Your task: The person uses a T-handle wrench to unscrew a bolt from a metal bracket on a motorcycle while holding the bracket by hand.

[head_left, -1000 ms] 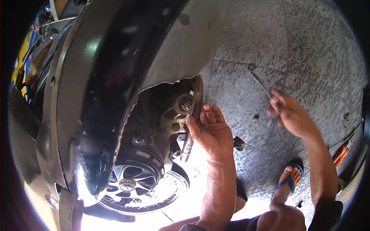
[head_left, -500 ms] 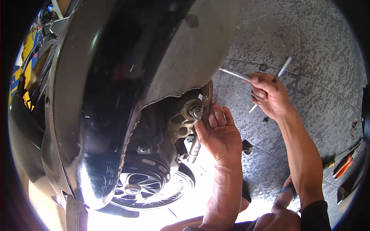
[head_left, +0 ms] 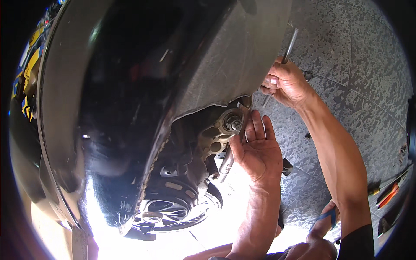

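Observation:
My left hand [head_left: 262, 158] is palm up beneath a dark scooter's body panel [head_left: 125, 108]. Its fingers are stretched out and apart, beside a curved metal bar [head_left: 245, 115]. The thumb tip is by a bolt [head_left: 235, 125] in a cast metal bracket [head_left: 212, 138]; whether it touches is unclear. Farther up, my right hand [head_left: 288, 84] is closed round the crossbar of a T-handle wrench [head_left: 291, 43]. One end of the crossbar rises above the fist and the other shows below it. The wrench's shaft is hidden by the hand and the panel edge.
A spoked-pattern wheel [head_left: 173, 214] shows below the bodywork in bright glare. On the mottled grey floor lie a small round metal part [head_left: 308, 76], a dark nut-like piece [head_left: 307, 136] and a black block [head_left: 287, 167]. Orange-handled pliers [head_left: 388, 195] lie at right.
My right hand has moved left and up with the wrench to the panel's edge, and the shaft has gone out of sight. My left hand stays beside the bolt. The view has shifted slightly.

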A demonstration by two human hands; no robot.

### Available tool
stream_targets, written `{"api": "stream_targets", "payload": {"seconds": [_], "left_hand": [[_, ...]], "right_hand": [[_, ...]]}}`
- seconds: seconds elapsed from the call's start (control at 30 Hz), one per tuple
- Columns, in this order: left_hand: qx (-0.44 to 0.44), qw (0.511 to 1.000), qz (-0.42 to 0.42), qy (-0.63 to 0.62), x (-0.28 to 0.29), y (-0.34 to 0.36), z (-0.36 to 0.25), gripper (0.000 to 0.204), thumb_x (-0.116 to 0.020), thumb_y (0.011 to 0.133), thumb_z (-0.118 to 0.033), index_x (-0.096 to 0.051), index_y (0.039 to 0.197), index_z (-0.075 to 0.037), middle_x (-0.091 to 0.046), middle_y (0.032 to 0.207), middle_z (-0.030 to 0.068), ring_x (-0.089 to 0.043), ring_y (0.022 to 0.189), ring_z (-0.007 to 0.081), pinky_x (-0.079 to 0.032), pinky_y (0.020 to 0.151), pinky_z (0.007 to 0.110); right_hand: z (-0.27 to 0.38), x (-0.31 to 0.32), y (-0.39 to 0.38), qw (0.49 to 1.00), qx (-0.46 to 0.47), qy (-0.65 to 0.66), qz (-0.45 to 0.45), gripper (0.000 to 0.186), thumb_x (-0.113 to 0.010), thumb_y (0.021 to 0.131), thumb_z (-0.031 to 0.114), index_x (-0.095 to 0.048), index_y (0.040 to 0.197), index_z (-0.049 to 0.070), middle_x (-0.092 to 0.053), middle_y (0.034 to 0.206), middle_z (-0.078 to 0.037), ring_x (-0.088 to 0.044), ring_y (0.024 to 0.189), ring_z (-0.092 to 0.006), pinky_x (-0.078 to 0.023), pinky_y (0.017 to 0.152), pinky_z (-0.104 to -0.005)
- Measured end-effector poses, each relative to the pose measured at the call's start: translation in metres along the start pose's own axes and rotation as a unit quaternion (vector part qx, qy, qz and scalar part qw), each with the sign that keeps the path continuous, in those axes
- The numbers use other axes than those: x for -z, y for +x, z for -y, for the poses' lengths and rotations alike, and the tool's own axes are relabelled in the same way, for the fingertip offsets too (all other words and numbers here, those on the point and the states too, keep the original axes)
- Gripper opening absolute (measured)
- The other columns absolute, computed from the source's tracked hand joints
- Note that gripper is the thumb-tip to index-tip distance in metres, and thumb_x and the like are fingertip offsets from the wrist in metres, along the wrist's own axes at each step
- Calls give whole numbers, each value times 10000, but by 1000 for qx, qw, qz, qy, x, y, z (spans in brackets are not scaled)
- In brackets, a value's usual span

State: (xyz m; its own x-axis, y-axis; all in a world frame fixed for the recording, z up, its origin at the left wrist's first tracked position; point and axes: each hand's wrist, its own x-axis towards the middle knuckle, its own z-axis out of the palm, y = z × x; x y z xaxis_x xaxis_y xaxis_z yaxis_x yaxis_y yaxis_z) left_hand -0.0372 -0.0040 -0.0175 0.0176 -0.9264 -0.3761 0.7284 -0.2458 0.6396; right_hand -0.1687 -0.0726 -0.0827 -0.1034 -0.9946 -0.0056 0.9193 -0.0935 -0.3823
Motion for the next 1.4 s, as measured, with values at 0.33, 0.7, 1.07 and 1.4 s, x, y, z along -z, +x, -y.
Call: {"api": "stream_targets", "payload": {"seconds": [0.33, 0.7, 1.07, 1.4], "left_hand": [[-45, 998, 8, 39, 1, 1, -1, 357, -644, 893, -260, -558, 1148, -26, -638, 1121, 108, -608, 1078, 229, -420, 1055, 416], [-37, 999, 3, 27, 5, 5, -1, 349, -636, 897, -278, -567, 1127, -26, -619, 1131, 106, -586, 1105, 236, -411, 1065, 429], [-242, 847, 197, 430, -62, -47, 1, 254, -566, 945, -156, -581, 1035, 81, -643, 1060, 193, -615, 849, 186, -497, 776, 297], [-429, 500, 252, 709, -85, -49, -41, 326, -588, 863, -108, -582, 1115, 99, -522, 1244, 281, -525, 1143, 378, -425, 933, 441]], "right_hand": [[-10, -8, -3, 999, 6, 28, -26, 215, -687, 793, 206, -673, 890, 15, -362, 498, 102, -303, 446, -27, -259, 481, -221], [-9, -5, 4, 999, 9, 31, -31, 182, -663, 797, 191, -672, 862, 22, -361, 497, 101, -294, 450, -30, -260, 492, -235], [4, -4, 12, 999, -39, 17, -23, 120, -654, 799, 166, -673, 818, 49, -367, 502, 84, -299, 459, -47, -264, 488, -241], [17, -17, 6, 997, -32, -10, -64, 119, -666, 803, 164, -637, 747, 63, -353, 528, 87, -287, 470, -42, -261, 485, -241]]}}
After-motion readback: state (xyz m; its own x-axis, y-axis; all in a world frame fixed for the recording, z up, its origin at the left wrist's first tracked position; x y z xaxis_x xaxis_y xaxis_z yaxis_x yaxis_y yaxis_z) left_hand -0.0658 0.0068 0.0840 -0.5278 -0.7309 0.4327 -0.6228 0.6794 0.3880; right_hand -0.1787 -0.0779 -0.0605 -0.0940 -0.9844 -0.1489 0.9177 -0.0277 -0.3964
